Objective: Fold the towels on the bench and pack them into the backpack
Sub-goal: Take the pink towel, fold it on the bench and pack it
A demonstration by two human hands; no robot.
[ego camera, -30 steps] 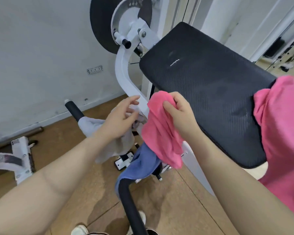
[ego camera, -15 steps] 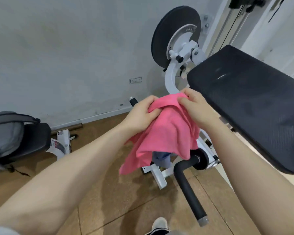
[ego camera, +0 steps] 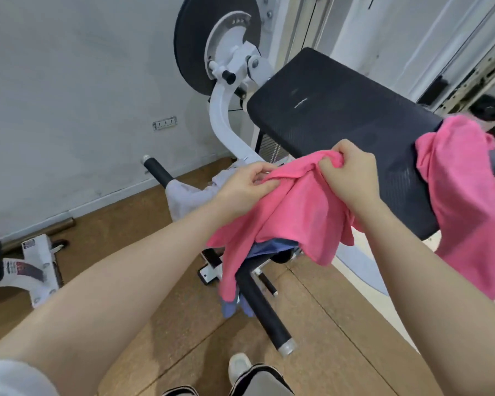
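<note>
Left hand [ego camera: 242,190] fingers [ego camera: 265,184] are pinching the pink towel [ego camera: 292,221] at its top edge; right hand [ego camera: 352,175] fingers [ego camera: 330,170] are bunching the same edge close by. The towel is hanging in the air just off the tabletop's [ego camera: 340,115] near-left edge, unfolded. A second pink towel [ego camera: 463,195] is draping over the near-right corner. Folding is only beginning, I reckon: next, both hands should be spreading to find the corners.

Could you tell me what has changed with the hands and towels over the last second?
The left hand let go of the white towel and now pinches the pink towel beside the right hand, spreading its top edge. The right hand kept its grip; the second pink towel stays on the bench.
</note>
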